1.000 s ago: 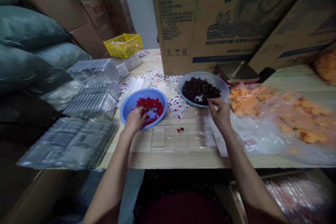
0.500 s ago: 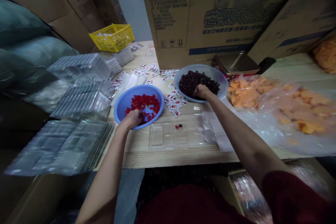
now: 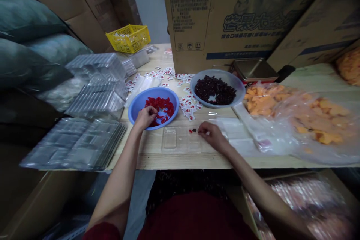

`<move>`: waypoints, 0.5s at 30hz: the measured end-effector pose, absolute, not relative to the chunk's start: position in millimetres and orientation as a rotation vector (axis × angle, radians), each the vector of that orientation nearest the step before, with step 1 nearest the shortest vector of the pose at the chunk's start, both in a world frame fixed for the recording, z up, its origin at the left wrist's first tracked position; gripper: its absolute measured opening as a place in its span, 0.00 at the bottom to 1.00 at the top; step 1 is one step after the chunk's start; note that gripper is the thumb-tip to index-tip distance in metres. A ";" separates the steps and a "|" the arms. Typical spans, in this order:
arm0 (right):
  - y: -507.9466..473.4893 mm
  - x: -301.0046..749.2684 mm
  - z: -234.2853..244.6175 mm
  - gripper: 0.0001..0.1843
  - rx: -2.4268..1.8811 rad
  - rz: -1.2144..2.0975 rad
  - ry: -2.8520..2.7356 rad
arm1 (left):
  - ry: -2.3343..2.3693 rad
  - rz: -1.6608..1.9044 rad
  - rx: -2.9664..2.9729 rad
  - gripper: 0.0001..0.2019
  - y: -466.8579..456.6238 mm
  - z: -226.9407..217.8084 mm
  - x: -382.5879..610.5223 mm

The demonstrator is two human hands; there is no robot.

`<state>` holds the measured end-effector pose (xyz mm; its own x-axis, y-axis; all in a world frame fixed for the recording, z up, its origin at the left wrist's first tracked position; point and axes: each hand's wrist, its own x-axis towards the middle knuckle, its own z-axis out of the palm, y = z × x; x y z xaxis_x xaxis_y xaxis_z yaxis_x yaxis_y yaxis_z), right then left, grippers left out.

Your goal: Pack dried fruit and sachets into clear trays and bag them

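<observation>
My left hand (image 3: 146, 117) is over the near left side of a blue bowl (image 3: 132, 114) of small glossy red pieces (image 3: 165, 105). Its fingers are pinched together, and what they hold is hidden. Above the shallow clear plastic tray (image 3: 169, 137) my right hand (image 3: 212, 135) pinches a small dark piece at its fingertips. Beside those fingertips, a red piece (image 3: 190, 131) and a dark piece (image 3: 194, 130) lie in one of the tray's compartments. Behind the right hand stands a pale bowl (image 3: 241, 88) of dark, shiny pieces (image 3: 215, 86).
Small printed sachets (image 3: 189, 105) lie scattered between the bowls. Stacked clear trays (image 3: 75, 142) and a yellow basket (image 3: 128, 39) are on the left. Bagged orange pieces (image 3: 323, 116) cover the right side. A scale (image 3: 254, 69) and large cardboard boxes (image 3: 219, 18) stand behind.
My right hand has come out of the dark pieces' bowl and moved down to the clear tray. My left hand has risen slightly among the red pieces. The view has shifted a little.
</observation>
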<state>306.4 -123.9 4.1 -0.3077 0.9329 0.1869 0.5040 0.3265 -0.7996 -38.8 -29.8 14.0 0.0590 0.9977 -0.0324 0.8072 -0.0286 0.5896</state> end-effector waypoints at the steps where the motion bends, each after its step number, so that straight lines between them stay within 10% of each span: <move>1: -136.4 296.5 -5.7 0.06 -1.276 0.816 -1.970 | 1.771 0.594 1.842 0.09 -29.2 13.1 -39.7; 15: -155.2 294.3 -2.1 0.07 -1.289 0.477 -1.887 | 1.561 0.917 1.629 0.16 -42.4 23.6 -27.7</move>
<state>294.3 -155.2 -2.1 -0.1759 0.9025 0.3932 0.6074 0.4138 -0.6781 -27.7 -42.4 23.6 0.0268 0.9993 0.0275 0.5101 -0.0374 0.8593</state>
